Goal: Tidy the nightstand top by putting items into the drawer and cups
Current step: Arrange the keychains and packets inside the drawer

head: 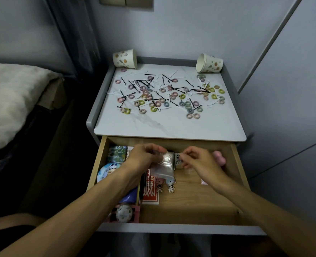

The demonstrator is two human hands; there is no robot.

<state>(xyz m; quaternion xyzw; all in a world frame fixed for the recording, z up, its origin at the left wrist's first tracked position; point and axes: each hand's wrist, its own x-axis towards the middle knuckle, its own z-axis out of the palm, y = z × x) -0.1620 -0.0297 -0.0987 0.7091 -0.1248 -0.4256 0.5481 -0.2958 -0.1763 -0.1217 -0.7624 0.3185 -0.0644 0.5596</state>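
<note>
Clear bag pinched in curled left hand over drawer; right hand curled, hold unclear; bag may be dropped if the pinch is loosened.

Bedroom: bed beside nightstand.

Two paper cups lie on the nightstand top: one cup at eleven o'clock, the other cup at one. From where I stand the hair ties run to roughly fifty, too jumbled to count exactly. The black bobby pins number twenty-odd. There are several white floss picks, hard to tally against the pale surface. At six o'clock are one open drawer, one clear bag and two hands, left hand and right hand.
</note>
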